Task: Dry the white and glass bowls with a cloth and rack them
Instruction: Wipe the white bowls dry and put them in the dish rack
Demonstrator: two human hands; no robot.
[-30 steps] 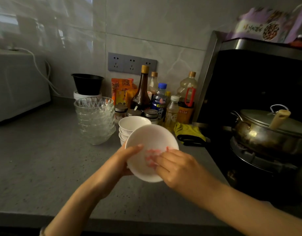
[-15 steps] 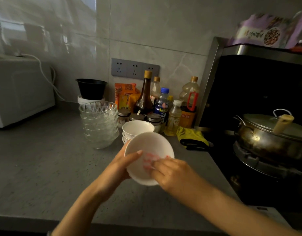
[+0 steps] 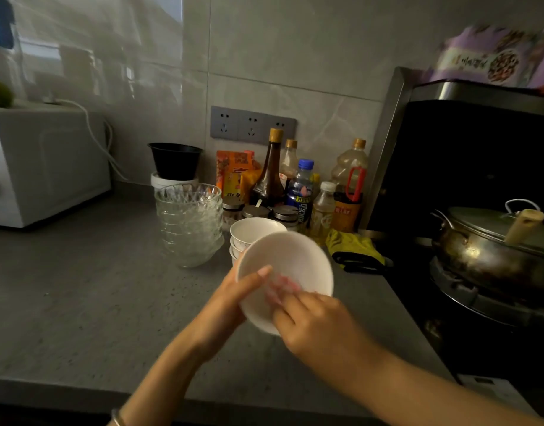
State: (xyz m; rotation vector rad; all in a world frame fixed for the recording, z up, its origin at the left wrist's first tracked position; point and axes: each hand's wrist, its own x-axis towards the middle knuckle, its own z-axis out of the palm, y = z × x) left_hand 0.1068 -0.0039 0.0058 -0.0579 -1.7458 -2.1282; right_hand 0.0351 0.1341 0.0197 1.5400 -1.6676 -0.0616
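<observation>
My left hand (image 3: 224,305) grips a tilted white bowl (image 3: 298,259) above the counter, thumb over its near rim. My right hand (image 3: 313,324) reaches into the bowl, and its fingers hold a small pale pink cloth (image 3: 281,285) against the inner wall; the cloth is blurred. Just behind the held bowl stands a short stack of white bowls (image 3: 252,230). To its left is a taller stack of cut-glass bowls (image 3: 189,222). No rack is in view.
Sauce bottles and jars (image 3: 300,192) crowd the wall behind the bowls. A yellow cloth (image 3: 353,245) lies beside a lidded wok (image 3: 492,250) on the stove at right. A white microwave (image 3: 46,161) and a black bowl (image 3: 175,159) stand at left on the grey counter (image 3: 80,287).
The right fingers have shifted the cloth around inside the bowl. The bowl stays in my left hand at about the same place and tilt.
</observation>
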